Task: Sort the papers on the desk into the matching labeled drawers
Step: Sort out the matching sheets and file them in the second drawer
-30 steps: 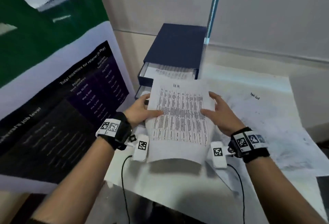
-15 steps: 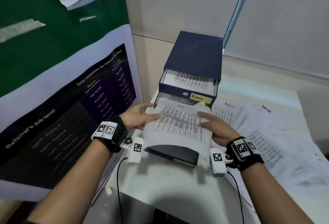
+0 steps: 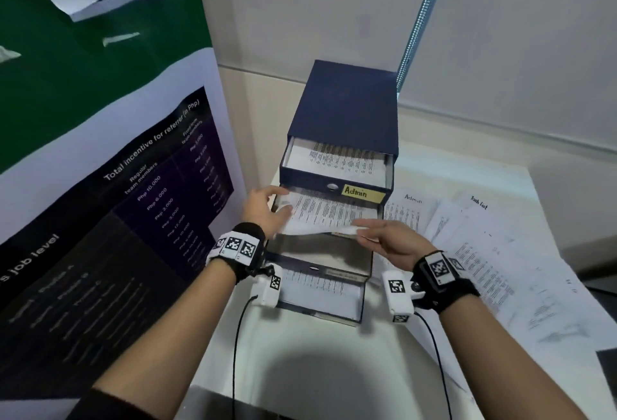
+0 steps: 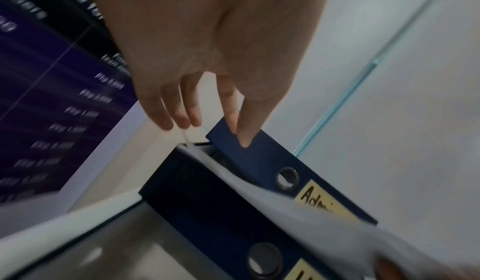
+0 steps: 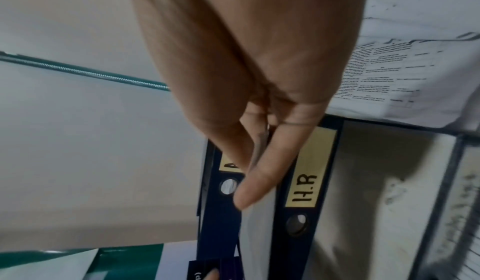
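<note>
A navy drawer unit [image 3: 347, 106] stands at the back of the desk with three drawers pulled out. The top drawer carries an "Admin" label [image 3: 359, 192] and holds a printed sheet. A printed sheet [image 3: 327, 216] lies partly inside the middle drawer, labeled "H.R" [image 5: 305, 185]. My left hand [image 3: 277, 201] lies with straight fingers on the sheet's left edge, and one finger touches the Admin drawer's corner [image 4: 228, 138]. My right hand [image 3: 365, 232] pinches the sheet's near right edge between thumb and finger [image 5: 259, 181]. The bottom drawer [image 3: 320, 289] sticks out farthest, with paper inside.
Several loose printed papers [image 3: 484, 252] are spread over the white desk [image 3: 334, 369] to the right of the drawers, one headed "Admin". A large poster board [image 3: 117, 202] stands close on the left. A wall runs behind the unit. Sensor cables hang from both wrists.
The sheet was held up flat in front of the drawers. Both hands have lowered it and pushed it forward into the middle drawer under the Admin drawer.
</note>
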Motion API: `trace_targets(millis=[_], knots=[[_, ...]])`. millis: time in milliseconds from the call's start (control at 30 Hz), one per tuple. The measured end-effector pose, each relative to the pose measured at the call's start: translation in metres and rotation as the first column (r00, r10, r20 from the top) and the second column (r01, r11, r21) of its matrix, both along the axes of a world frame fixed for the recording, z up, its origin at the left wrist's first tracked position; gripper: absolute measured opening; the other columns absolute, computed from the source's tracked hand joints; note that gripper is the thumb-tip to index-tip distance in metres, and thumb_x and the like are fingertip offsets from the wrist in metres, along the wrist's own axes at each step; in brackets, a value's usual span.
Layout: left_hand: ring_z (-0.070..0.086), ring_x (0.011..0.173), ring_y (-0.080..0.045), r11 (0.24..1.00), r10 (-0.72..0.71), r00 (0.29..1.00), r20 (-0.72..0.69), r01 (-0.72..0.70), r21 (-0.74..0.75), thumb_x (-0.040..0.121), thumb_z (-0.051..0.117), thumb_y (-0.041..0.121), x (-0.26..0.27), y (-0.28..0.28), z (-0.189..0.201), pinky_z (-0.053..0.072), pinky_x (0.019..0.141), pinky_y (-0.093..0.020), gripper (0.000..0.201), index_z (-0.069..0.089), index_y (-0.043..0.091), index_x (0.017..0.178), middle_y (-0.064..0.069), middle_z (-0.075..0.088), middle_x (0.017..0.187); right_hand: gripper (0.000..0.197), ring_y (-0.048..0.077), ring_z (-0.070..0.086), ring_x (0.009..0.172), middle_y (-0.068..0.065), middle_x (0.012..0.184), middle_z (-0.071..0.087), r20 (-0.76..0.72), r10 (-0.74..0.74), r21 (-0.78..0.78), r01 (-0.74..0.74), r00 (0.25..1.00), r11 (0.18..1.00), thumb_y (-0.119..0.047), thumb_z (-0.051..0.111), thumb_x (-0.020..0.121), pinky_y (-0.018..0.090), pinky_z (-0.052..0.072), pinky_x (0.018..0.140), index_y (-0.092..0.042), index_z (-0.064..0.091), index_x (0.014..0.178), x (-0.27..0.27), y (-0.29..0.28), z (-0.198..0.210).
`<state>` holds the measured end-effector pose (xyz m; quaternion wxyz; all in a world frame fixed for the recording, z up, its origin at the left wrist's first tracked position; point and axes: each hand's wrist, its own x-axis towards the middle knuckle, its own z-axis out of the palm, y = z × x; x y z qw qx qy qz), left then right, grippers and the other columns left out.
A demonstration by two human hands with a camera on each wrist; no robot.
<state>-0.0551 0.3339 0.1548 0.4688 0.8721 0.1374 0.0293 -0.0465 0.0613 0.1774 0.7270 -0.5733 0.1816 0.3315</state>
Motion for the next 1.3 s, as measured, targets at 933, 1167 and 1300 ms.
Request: trace_targets(millis=[933, 1167, 1300], knots=[[0.062, 0.096, -0.014, 0.615, -0.685, 0.693, -0.223, 0.715, 0.334, 0.096, 0.056, 0.029, 0.027, -0.227, -0.009, 0.051, 0.091, -0.034, 0.022, 0.071, 0.023, 0.111, 0.004, 0.07, 0.111, 0.073, 0.035, 0.021, 0.144, 0.011, 0.162, 0.008, -0.2, 0.433, -0.974, -0.226, 0.879, 0.008, -0.043, 0.05, 0.095, 0.047, 0.033, 0.112, -0.008, 0.021, 0.152, -0.083, -0.228, -0.188], [0.057, 0.117, -0.028, 0.657, -0.569, 0.638, -0.519, 0.732, 0.179, 0.092, 0.06, 0.02, 0.008, -0.303, -0.11, 0.047, 0.101, -0.038, 0.043, 0.052, 0.009, 0.133, -0.012, 0.059, 0.129, 0.051, 0.032, 0.049, 0.116, 0.02, 0.124, 0.055, 0.131, 0.118, -0.941, 0.086, 0.984, 0.328, -0.044, 0.067, 0.086, 0.037, 0.042, 0.098, -0.012, 0.061, 0.126, -0.092, -0.28, -0.18], [0.046, 0.132, -0.03, 0.801, -0.424, 0.714, -0.557, 0.583, 0.138, 0.092, 0.062, 0.024, 0.002, -0.333, -0.135, 0.039, 0.11, -0.037, 0.062, 0.037, 0.008, 0.147, -0.014, 0.047, 0.144, 0.088, 0.032, 0.058, 0.114, 0.02, 0.129, 0.058, 0.142, -0.152, -0.826, 0.202, 0.978, 0.527, -0.038, 0.078, 0.08, 0.038, 0.048, 0.096, -0.005, 0.033, 0.148, -0.081, -0.291, -0.175]])
